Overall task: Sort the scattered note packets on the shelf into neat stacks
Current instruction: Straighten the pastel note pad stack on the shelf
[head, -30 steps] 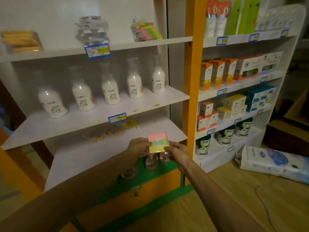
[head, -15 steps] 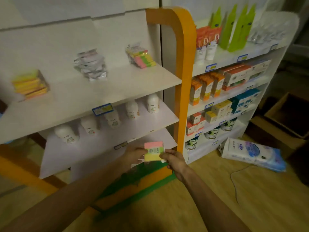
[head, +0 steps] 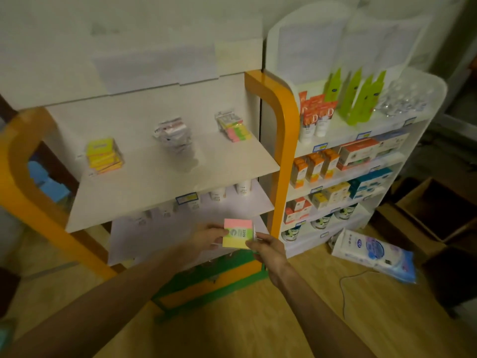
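Observation:
A pink, green and yellow note packet [head: 237, 233] is held in front of the lower shelves. My left hand [head: 208, 236] pinches its left edge and my right hand [head: 268, 248] pinches its right edge. On the top shelf [head: 160, 187] stand three piles: a yellow and orange stack [head: 103, 156] at the left, a pile of clear-wrapped packets [head: 173, 134] in the middle, and a pink and green pile [head: 233, 128] at the right, leaning against the back wall.
White pump bottles [head: 242, 188] stand on the shelf below. An orange post [head: 280, 156] separates this rack from a white rack of boxes and tubes [head: 356, 153]. A tissue pack [head: 374, 250] lies on the wooden floor, cardboard boxes [head: 436, 213] at the right.
The view has risen and pulled back, so the top shelf now shows from above. Both hands still hold the packet, about the same place before the lower shelves.

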